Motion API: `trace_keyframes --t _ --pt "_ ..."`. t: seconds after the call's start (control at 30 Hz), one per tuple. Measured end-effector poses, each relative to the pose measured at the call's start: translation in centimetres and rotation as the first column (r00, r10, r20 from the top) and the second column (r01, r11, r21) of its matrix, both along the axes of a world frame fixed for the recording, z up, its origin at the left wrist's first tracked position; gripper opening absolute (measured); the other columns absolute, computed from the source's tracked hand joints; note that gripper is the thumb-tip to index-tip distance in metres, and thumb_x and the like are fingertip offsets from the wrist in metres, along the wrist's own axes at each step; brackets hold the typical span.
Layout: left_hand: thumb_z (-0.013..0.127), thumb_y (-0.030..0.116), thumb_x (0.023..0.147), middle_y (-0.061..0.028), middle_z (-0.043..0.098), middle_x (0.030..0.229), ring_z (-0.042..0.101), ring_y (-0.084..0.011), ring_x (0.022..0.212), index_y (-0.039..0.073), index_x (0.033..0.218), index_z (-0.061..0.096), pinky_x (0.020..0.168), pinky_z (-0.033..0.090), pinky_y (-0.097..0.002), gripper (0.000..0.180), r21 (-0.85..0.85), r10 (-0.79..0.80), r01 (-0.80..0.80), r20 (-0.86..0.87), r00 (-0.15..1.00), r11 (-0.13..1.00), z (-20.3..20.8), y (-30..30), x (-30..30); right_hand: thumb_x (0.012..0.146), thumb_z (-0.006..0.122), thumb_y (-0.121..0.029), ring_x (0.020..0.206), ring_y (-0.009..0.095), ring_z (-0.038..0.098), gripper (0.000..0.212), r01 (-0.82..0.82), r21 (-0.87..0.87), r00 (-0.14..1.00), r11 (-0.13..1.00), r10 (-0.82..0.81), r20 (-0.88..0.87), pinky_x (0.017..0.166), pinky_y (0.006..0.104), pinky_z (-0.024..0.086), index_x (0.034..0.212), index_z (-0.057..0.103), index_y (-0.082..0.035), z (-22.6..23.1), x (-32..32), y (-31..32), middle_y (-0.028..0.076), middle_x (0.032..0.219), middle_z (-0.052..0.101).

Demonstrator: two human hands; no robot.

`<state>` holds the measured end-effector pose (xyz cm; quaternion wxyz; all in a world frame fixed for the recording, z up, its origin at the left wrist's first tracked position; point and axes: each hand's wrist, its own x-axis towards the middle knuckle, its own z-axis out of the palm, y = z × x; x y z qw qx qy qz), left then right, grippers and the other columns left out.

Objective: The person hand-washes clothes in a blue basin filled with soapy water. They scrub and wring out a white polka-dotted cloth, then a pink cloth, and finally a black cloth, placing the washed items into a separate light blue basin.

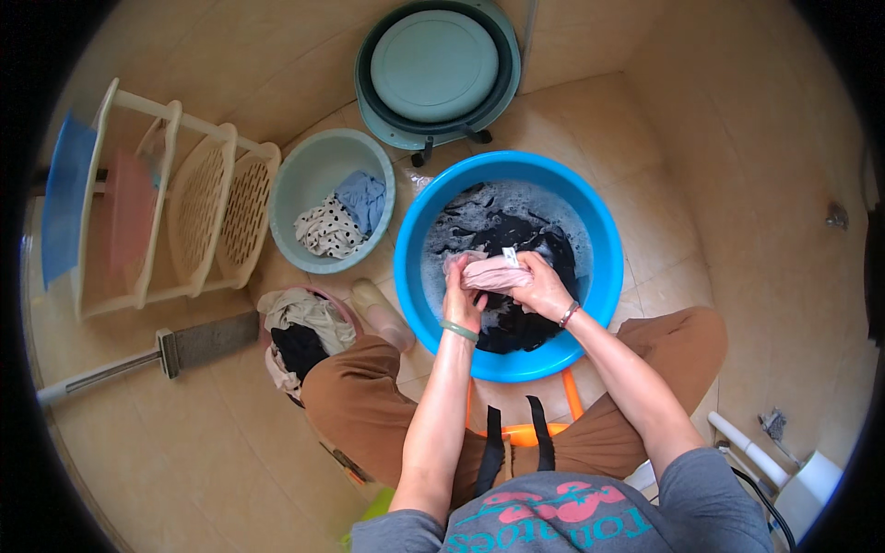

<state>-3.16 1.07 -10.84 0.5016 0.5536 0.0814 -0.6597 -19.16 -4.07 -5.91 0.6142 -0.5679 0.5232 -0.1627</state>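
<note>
Both of my hands grip a wet pink garment (495,273) over a blue basin (410,276) of soapy water. My left hand (461,297) clutches its left end, and my right hand (544,288) squeezes its right end. Dark clothes (521,323) soak in the suds beneath. A green bangle sits on my left wrist, a bracelet on my right.
A pale green basin (309,166) to the left holds a spotted cloth and a blue cloth. A pink tub (343,309) of mixed laundry stands by my left knee. A cream shelf rack (198,207), a flat mop (198,343) and a folded green tub (438,69) stand around.
</note>
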Motion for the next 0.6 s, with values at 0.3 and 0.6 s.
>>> trace_keyframes --t 0.3,0.6 --pt "0.05 0.043 0.098 0.007 0.041 0.061 0.037 -0.008 0.051 0.015 0.071 0.046 0.045 0.031 -0.0279 0.04 -0.215 0.033 -0.076 -0.197 0.98 0.974 -0.9 1.0 -0.6 0.079 0.067 -0.014 0.08 0.027 0.059 0.007 -0.154 -0.693 0.985 0.704 0.163 -0.054 0.063 0.0362 0.051 0.08 0.063 -0.008 6.6 4.7 5.3 0.007 0.085 0.055" --pt "0.053 0.028 0.096 0.0005 0.056 0.072 0.052 -0.0095 0.065 0.01 0.075 0.054 0.058 0.044 -0.0282 0.027 0.009 0.072 -0.076 0.229 0.971 0.997 1.1 2.0 -5.9 0.087 0.056 -0.023 0.062 0.031 0.062 0.019 -0.125 -0.616 0.92 0.778 -0.142 -0.365 0.051 0.0409 0.05 0.075 0.061 -0.009 -2.3 1.6 1.5 0.01 0.072 0.057"
